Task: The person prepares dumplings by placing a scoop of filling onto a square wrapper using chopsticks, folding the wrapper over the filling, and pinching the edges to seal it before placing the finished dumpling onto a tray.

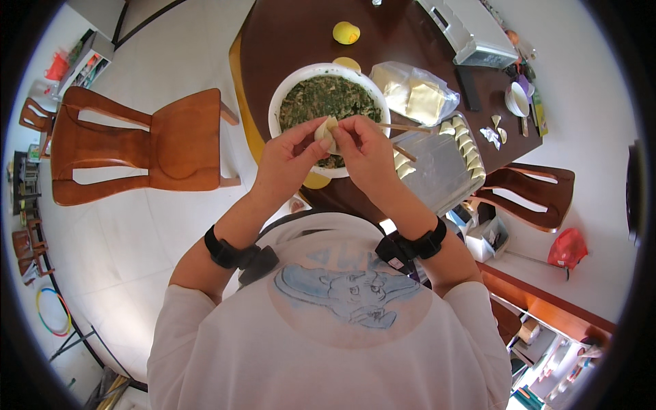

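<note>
Between my two hands a folded, pale dough dumpling [326, 133] is pinched over a white bowl [274, 110]. My left hand [294, 154] grips its left side, and my right hand [365, 151] has thumb and fingers on its right edge. Dark green chopped filling [328, 97] fills much of the bowl. Wooden chopsticks [407, 127] stick out past the bowl's right rim, partly hidden by my right hand. Square dough wrappers [425, 100] lie in a clear plastic bag behind the tray. On the clear tray [435, 159], finished dumplings [469, 148] line the right side; a few more sit at its left.
A yellow fruit [346, 33] lies at the table's far side. A silver box [474, 36], a dark flat object [467, 89] and a small white bowl [516, 99] stand to the right. Wooden chairs [187, 138] flank the dark table [287, 31].
</note>
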`<state>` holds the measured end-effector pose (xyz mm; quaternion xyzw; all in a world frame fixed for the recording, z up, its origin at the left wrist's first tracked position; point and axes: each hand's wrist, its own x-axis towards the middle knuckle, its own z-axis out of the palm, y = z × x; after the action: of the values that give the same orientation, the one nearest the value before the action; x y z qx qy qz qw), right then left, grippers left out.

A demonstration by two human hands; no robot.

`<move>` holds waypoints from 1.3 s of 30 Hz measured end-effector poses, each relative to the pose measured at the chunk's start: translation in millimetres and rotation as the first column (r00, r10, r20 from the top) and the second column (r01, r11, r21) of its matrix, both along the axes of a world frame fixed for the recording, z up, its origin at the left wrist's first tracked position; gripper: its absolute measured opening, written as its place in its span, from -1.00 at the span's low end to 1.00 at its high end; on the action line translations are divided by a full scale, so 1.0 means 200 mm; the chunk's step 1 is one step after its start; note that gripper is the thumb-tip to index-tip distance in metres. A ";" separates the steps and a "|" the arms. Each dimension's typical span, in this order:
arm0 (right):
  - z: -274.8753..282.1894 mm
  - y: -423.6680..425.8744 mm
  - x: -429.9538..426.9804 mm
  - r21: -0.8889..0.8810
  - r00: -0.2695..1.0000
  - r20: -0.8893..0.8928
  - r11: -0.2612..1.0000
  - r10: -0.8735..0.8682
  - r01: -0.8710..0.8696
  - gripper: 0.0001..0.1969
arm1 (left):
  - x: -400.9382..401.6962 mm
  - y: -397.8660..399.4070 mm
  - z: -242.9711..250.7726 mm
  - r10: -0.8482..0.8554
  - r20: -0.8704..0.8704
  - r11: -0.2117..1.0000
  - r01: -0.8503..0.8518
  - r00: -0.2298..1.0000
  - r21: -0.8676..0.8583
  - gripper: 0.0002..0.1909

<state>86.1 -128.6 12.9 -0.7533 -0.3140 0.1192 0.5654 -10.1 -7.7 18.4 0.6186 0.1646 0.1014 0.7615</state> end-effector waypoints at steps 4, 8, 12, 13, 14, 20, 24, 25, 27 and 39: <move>0.01 0.01 0.02 -0.024 0.955 0.297 1.000 0.008 -0.001 -0.92 | 0.00 -0.02 0.00 0.000 0.002 1.000 0.000 1.000 0.013 -0.60; 0.01 0.01 0.02 -0.041 0.933 0.359 0.999 -0.007 0.023 -0.92 | 0.02 -0.02 0.00 -0.004 0.019 0.999 0.005 1.000 -0.047 -0.60; 0.00 0.00 0.03 -0.031 0.968 0.250 0.999 -0.010 0.018 -0.94 | 0.03 -0.02 -0.01 0.034 0.044 0.996 -0.031 0.998 -0.084 -0.63; 0.01 0.00 0.03 0.002 0.982 0.190 1.000 -0.023 0.023 -0.94 | 0.03 -0.02 -0.02 0.026 0.034 0.996 -0.023 0.999 -0.082 -0.62; 0.02 0.00 0.03 0.034 0.991 0.129 0.999 -0.034 0.029 -0.94 | 0.03 -0.01 -0.02 0.017 0.024 0.997 -0.015 1.000 -0.081 -0.60; 0.07 0.02 0.04 0.056 1.000 0.006 0.998 0.024 -0.024 -0.92 | 0.02 -0.01 -0.03 -0.013 -0.003 0.996 0.013 1.000 -0.084 -0.61; 0.04 0.02 0.05 -0.018 0.999 0.053 1.000 -0.015 0.016 -0.93 | 0.01 -0.01 -0.04 -0.026 -0.020 0.995 0.024 0.999 -0.097 -0.62; 0.05 0.02 0.04 -0.014 0.999 0.048 1.000 -0.025 0.025 -0.92 | 0.01 -0.01 -0.03 -0.039 -0.032 0.995 0.036 0.999 -0.098 -0.62; 0.06 0.03 0.04 -0.009 0.998 0.047 0.999 -0.032 0.033 -0.90 | 0.00 -0.01 -0.02 -0.049 -0.040 0.994 0.045 0.998 -0.097 -0.62; 0.06 -0.02 0.03 -0.152 0.988 0.134 0.987 0.078 -0.058 -0.86 | 0.01 0.00 -0.02 -0.010 0.001 0.995 0.010 1.000 -0.096 -0.60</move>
<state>91.1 -132.0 25.7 -0.7883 -0.3687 0.1085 0.4805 -8.6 -8.1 15.3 0.5820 0.1659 0.0898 0.7910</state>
